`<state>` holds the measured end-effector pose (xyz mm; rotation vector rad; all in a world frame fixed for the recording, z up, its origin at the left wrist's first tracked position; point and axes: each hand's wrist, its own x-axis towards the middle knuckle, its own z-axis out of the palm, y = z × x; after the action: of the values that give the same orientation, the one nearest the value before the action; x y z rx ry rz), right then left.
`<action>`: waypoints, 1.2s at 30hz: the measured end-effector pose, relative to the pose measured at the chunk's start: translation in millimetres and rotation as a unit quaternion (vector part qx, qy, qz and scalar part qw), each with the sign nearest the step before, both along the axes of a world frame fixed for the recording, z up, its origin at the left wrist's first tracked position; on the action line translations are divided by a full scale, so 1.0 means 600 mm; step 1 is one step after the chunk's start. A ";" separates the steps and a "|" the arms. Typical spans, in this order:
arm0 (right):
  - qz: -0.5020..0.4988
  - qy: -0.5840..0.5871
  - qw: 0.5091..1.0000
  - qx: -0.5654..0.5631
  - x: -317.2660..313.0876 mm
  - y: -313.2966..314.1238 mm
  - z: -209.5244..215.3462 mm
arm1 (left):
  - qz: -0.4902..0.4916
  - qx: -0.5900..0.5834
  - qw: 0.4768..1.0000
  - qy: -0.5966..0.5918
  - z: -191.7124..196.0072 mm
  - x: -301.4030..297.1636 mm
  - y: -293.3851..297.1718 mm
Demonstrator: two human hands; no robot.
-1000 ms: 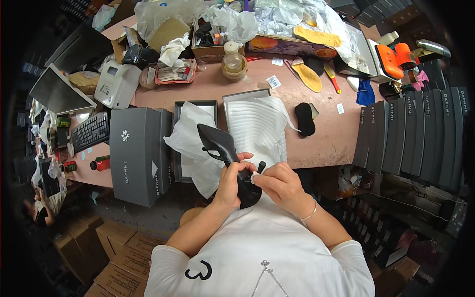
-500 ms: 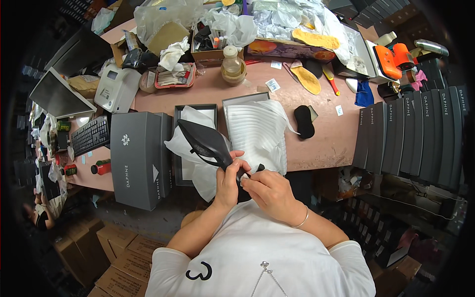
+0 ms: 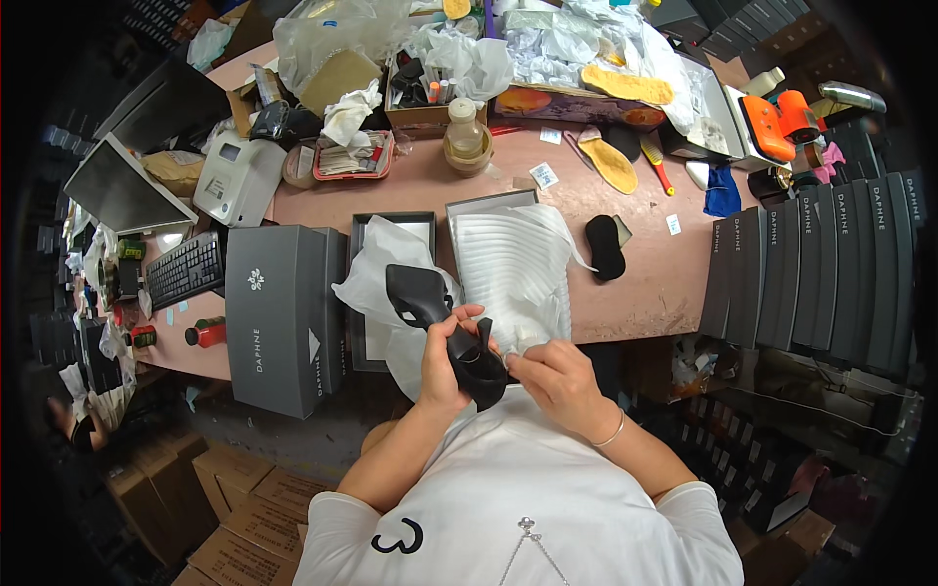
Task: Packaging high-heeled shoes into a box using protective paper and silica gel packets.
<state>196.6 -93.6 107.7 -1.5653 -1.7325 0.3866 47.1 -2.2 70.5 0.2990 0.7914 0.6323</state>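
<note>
My left hand (image 3: 445,369) is closed around a black shoe (image 3: 415,293), its toe pointing up and away from me and its dark heel end towards my chest. A black strap stands up beside the fingers. Close to the shoe's heel end on the right, my right hand (image 3: 562,386) has its fingers pinched together, with a small crumpled white wad (image 3: 525,339) at their tips. Beyond the hands lie an open grey shoebox (image 3: 422,221) with white tissue (image 3: 376,259) and another box lined with pleated white paper (image 3: 513,244).
Stacked grey shoeboxes stand at the left (image 3: 278,322) and in a row at the right (image 3: 811,264). A black pad (image 3: 605,246), yellow insole (image 3: 611,164), brush (image 3: 657,166) and jar (image 3: 467,142) lie farther back. A keyboard (image 3: 186,269) and monitor (image 3: 127,186) are far left.
The shoe has been turned and drawn nearer to me, its toe lower and its heel end now in view. My right hand has shifted slightly right, away from the shoe.
</note>
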 end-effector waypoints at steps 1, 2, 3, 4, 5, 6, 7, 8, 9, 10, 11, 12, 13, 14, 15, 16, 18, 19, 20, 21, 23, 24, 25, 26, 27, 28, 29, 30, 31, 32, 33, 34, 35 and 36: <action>-0.008 0.026 1.000 0.014 -0.002 0.000 0.001 | 0.003 -0.028 0.999 -0.030 0.006 0.002 0.002; -0.015 0.052 0.998 0.029 -0.006 0.001 0.004 | -0.009 -0.027 0.999 -0.025 0.006 0.002 0.003; -0.022 0.078 0.996 0.043 -0.010 0.003 0.008 | -0.011 -0.021 0.999 -0.032 0.006 0.003 0.002; 0.015 0.085 0.996 0.038 -0.010 0.010 0.024 | -0.013 -0.014 0.999 -0.039 0.008 0.005 0.000; 0.029 0.079 0.996 0.042 -0.007 0.013 0.025 | -0.015 -0.008 0.999 -0.047 0.009 0.006 -0.002; 0.044 0.072 0.995 0.045 -0.006 0.015 0.025 | -0.020 -0.010 0.998 -0.059 0.006 0.004 -0.003; 0.057 0.066 0.995 0.049 -0.004 0.017 0.023 | -0.026 -0.014 0.997 -0.072 0.000 0.000 -0.003; 0.030 0.046 0.998 0.034 0.002 0.014 0.014 | -0.032 -0.017 0.996 -0.083 -0.003 -0.002 -0.002; 0.020 0.075 0.997 0.030 0.001 0.013 0.015 | -0.036 -0.013 0.996 -0.082 -0.003 -0.001 -0.003; 0.010 0.105 0.994 0.023 -0.001 0.009 0.016 | -0.039 -0.012 0.996 -0.079 0.002 0.003 -0.004; 0.001 0.135 0.991 0.016 -0.003 0.008 0.019 | -0.043 -0.010 0.996 -0.077 0.007 0.007 -0.005; 0.020 0.147 0.989 0.001 -0.006 0.010 0.028 | -0.049 0.005 0.997 -0.068 0.012 0.014 -0.003; 0.024 0.144 0.989 0.007 -0.004 0.014 0.028 | -0.049 0.007 0.997 -0.061 0.010 0.018 -0.002; 0.028 0.142 0.989 0.013 -0.002 0.016 0.024 | -0.049 0.010 0.997 -0.054 0.006 0.017 -0.004; 0.032 0.140 0.990 0.018 0.001 0.018 0.020 | -0.049 0.013 0.998 -0.047 0.001 0.015 -0.004; 0.007 0.166 0.985 -0.033 0.009 0.018 0.016 | -0.039 0.004 0.998 -0.040 -0.003 0.015 0.002; -0.034 0.160 0.985 -0.048 0.047 0.040 0.006 | -0.022 -0.013 0.999 -0.043 -0.002 0.016 0.012; -0.052 0.158 0.984 -0.056 0.072 0.057 0.004 | -0.011 -0.010 0.999 -0.048 0.000 0.021 0.015; -0.074 0.161 0.984 -0.028 0.103 0.082 0.007 | 0.001 -0.013 0.999 -0.046 -0.001 0.023 0.020; -0.097 0.174 0.980 -0.010 0.139 0.109 0.009 | 0.003 -0.011 0.999 -0.038 -0.006 0.023 0.024; -0.183 0.198 0.963 0.021 0.215 0.169 -0.011 | 0.005 0.001 1.000 -0.027 -0.002 0.027 0.034; -0.200 0.243 0.948 0.038 0.255 0.198 -0.028 | 0.006 0.000 1.000 -0.030 0.001 0.031 0.038; -0.219 0.227 0.948 0.035 0.302 0.223 -0.058 | 0.005 -0.003 1.000 -0.029 0.003 0.035 0.042; -0.210 0.285 0.934 0.047 0.329 0.250 -0.071 | 0.009 0.007 1.000 -0.022 0.001 0.038 0.045; -0.195 0.281 0.939 0.027 0.354 0.271 -0.092 | 0.011 0.015 1.000 -0.014 -0.003 0.044 0.048; -0.154 0.315 0.936 0.026 0.361 0.290 -0.102 | 0.011 0.021 1.000 0.001 -0.002 0.050 0.051; -0.112 0.349 0.930 0.024 0.366 0.302 -0.114 | 0.014 0.027 1.000 0.002 -0.003 0.059 0.054; -0.124 0.238 0.963 0.010 0.383 0.296 -0.134 | 0.014 0.034 0.999 0.003 -0.004 0.069 0.058; -0.128 0.128 0.983 -0.007 0.397 0.292 -0.164 | 0.020 0.041 0.999 0.007 -0.004 0.076 0.060; -0.123 -0.046 0.983 -0.124 0.416 0.275 -0.184 | 0.025 0.040 0.999 0.010 -0.001 0.086 0.065; -0.148 -0.099 0.949 -0.259 0.420 0.242 -0.206 | 0.031 0.042 0.998 0.022 -0.005 0.094 0.069; -0.167 -0.152 0.894 -0.386 0.402 0.207 -0.212 | 0.040 0.046 0.998 0.032 -0.010 0.101 0.074; -0.192 -0.147 0.900 -0.363 0.378 0.165 -0.224 | 0.050 0.050 0.997 0.039 -0.015 0.110 0.079; -0.192 -0.155 0.900 -0.359 0.362 0.124 -0.238 | 0.046 0.049 0.997 0.041 -0.019 0.122 0.085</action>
<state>413.6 -19.4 -34.9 -2.5681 -1.5179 0.6494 120.4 48.8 59.3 0.3806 0.8584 0.7510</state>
